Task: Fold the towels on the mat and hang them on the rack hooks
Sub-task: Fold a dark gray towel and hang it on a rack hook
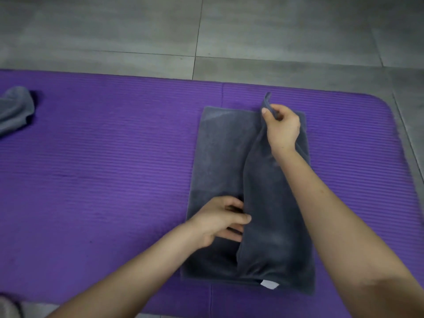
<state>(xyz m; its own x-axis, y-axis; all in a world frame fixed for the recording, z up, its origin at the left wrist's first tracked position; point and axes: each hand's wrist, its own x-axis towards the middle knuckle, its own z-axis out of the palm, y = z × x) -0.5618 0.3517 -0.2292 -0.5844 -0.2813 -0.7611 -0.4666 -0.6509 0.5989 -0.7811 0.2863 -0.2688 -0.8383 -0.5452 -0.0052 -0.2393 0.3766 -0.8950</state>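
Head view: grey towel (220, 157) lies on right half of purple mat (103, 168), right side lifted and draped toward left. Right hand (283, 127) pinches far corner, raised off mat. Left hand (220, 221) grips fold edge at near part, fingers curled under cloth, thumb on top. White label (269, 284) at towel's near edge. Open mat left of towel; mat's right edge near towel. Second towel (15, 109) crumpled at far left. Tile floor (137, 31) beyond far edge.
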